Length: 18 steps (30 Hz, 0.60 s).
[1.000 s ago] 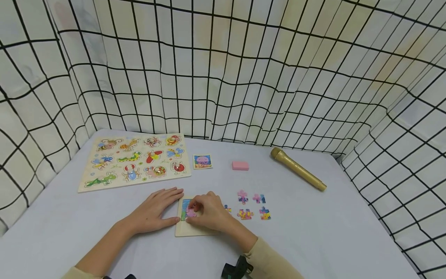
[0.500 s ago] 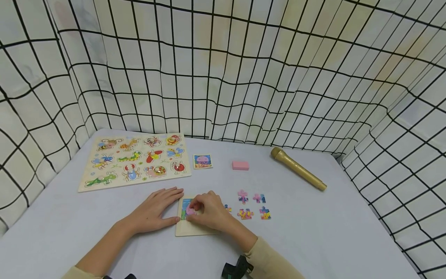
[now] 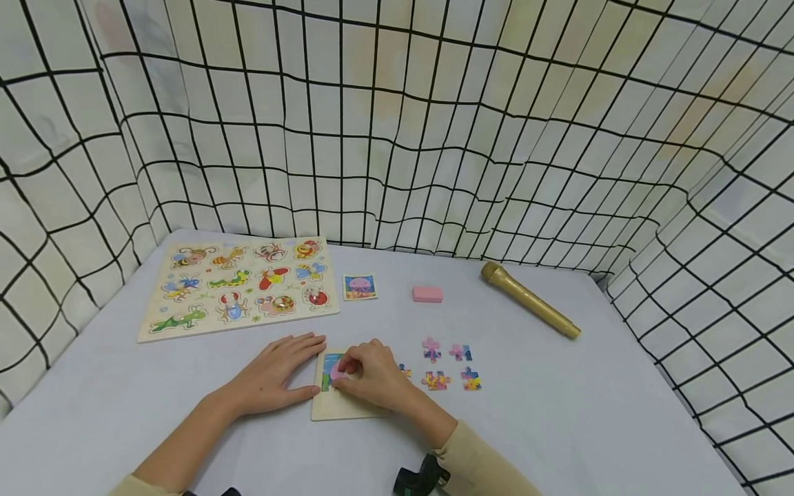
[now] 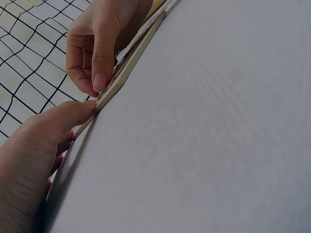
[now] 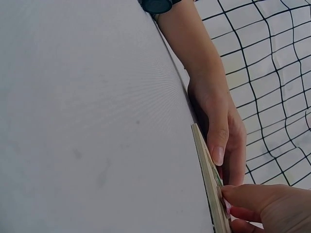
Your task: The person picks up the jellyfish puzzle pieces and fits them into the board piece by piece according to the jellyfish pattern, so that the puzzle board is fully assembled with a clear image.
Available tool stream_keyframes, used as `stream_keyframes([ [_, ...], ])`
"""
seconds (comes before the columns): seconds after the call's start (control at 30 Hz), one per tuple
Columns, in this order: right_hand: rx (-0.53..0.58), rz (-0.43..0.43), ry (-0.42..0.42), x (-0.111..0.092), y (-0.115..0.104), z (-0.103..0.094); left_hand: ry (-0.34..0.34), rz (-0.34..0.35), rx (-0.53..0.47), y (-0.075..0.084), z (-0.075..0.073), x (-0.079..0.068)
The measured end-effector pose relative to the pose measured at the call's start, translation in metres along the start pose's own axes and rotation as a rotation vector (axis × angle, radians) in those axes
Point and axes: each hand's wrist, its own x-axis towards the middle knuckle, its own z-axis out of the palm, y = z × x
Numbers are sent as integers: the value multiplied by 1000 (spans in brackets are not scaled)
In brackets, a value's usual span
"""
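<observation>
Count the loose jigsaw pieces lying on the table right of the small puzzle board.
5: upper pair and, lower pair and, and one half-hidden by the right hand. More may lie under it.

We see a pink eraser (image 3: 428, 294) lying on the grey table (image 3: 558, 427) and take it as our landmark. To its left lies a small jellyfish card (image 3: 360, 286), and farther left a wooden insect puzzle board (image 3: 238, 286). To the eraser's right a golden microphone (image 3: 529, 300) lies aslant. Nearer to us than the eraser, four loose jigsaw pieces (image 3: 451, 366) lie in a cluster. Behind the eraser hangs a black-gridded white curtain (image 3: 434, 138).
</observation>
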Motion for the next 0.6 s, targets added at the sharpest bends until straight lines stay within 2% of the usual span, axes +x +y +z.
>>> stream_keyframes([
  [0.6,-32,35,19,0,1,-5,-32,-34,-8,0,0,0],
])
